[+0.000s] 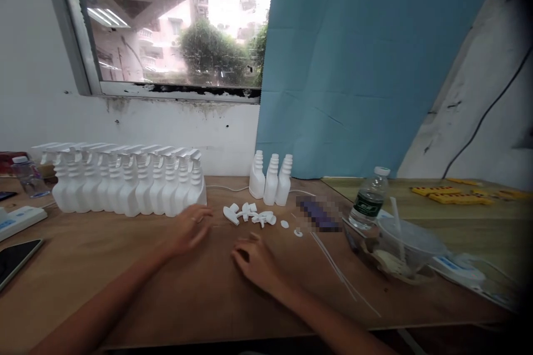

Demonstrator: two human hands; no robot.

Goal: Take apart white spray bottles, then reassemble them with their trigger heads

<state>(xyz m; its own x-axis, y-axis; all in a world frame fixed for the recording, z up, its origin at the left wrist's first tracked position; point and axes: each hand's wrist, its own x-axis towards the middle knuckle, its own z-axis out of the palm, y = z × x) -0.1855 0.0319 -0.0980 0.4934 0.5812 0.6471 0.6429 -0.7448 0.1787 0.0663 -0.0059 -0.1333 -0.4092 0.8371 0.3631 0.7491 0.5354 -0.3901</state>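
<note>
My left hand (pixel 188 231) rests on the brown tabletop, fingers loosely stretched and apart, with a ring on one finger. Its fingertips are just in front of the right end of a row of white spray bottles (pixel 131 191) fitted with trigger heads. My right hand (pixel 256 263) lies to the right and nearer, its fingers loosely bent with a gap beside the thumb; nothing shows in it. Beyond it lies a small group of loose white trigger sprayer parts (pixel 250 213). Three white bottles without heads (pixel 271 183) stand upright by the wall.
Right of the parts lie small white discs (pixel 285 224), thin white tubes (pixel 333 263) and a blurred purple object (pixel 320 214). A water bottle (pixel 368 199) and a plastic bowl (pixel 410 241) stand farther right. At left are a phone (pixel 16 260) and a power strip (pixel 23 221).
</note>
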